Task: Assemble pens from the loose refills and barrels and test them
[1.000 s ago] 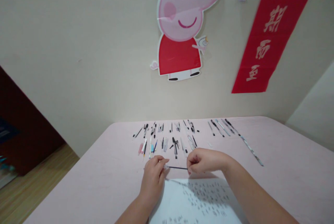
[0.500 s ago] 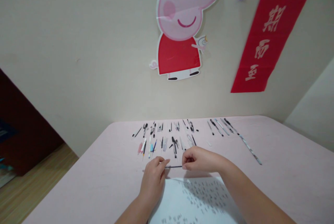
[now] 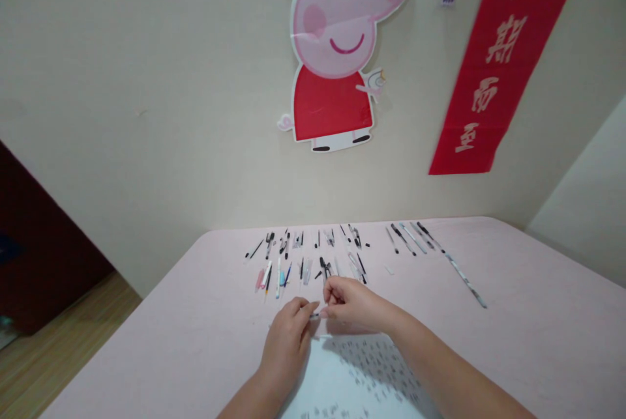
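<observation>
My left hand (image 3: 288, 335) is closed around a slim pen barrel (image 3: 313, 317) just above the pink table cover. A short length of the barrel shows beyond its fingertips, and most of it is hidden in the hand. Close to the barrel's right end, my right hand (image 3: 346, 302) is closed in a pinch on a thin dark pen refill, which is now almost wholly hidden by the fingers. The fingertips of both hands are nearly together. Just beyond the right hand lies a dark pen with a clip (image 3: 324, 267), partly covered by it.
Pen parts, such as a blue refill (image 3: 287, 274) and a pink cap (image 3: 259, 280), lie in two rows on the pink table cover (image 3: 195, 315). Several whole pens (image 3: 403, 240) and a long patterned pen (image 3: 466, 281) are to the right. A written sheet (image 3: 352, 380) lies under my forearms.
My right hand has moved left toward my left hand. The dark refill that showed between them is now mostly out of sight. The view has shifted slightly.
</observation>
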`<state>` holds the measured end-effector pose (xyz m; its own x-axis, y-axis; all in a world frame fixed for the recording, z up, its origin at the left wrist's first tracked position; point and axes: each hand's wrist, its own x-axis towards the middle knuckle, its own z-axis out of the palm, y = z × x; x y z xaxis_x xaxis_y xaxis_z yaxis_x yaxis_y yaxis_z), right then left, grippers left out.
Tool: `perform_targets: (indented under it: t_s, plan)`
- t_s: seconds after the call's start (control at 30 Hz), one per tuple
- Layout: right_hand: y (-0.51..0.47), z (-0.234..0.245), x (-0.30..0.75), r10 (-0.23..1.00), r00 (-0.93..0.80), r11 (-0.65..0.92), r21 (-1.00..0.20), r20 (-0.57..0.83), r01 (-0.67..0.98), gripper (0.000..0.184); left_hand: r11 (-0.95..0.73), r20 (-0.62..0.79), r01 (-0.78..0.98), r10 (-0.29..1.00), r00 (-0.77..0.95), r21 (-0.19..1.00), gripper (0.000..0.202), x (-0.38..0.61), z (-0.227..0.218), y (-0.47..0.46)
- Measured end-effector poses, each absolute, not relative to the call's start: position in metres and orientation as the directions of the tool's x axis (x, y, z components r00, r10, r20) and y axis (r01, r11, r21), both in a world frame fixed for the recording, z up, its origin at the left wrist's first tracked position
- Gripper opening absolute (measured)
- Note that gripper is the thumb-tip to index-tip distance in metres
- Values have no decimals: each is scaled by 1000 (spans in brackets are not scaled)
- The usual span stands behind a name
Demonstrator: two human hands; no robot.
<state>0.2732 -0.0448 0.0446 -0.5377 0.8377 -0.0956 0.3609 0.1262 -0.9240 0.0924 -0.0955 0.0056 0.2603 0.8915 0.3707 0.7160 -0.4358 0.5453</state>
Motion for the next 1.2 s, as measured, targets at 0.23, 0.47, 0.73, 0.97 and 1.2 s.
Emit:
perform_targets:
  t_s: [0.23, 0.47, 0.73, 0.97, 1.2]
  plan:
    - [-25, 37, 288, 895, -445, 100, -964, -21, 246, 27, -426, 352, 711, 899, 261, 560, 33, 93, 9, -96]
    - [15, 8, 338, 941, -91, 280, -598, 326, 751, 20, -423, 361, 742, 896, 258, 520, 31, 93, 11, -98]
    - [31, -21, 363, 919, -114, 225, -263, 378, 938, 37, -445, 389, 752, 881, 270, 486, 27, 95, 6, -97]
    - [44, -25, 363, 936, -110, 189, -212, 335, 959, 38, -444, 381, 755, 882, 276, 482, 27, 95, 6, -98]
    - [54, -27, 364, 940, -140, 226, -257, 312, 940, 38, -429, 348, 757, 895, 280, 493, 29, 93, 3, -96]
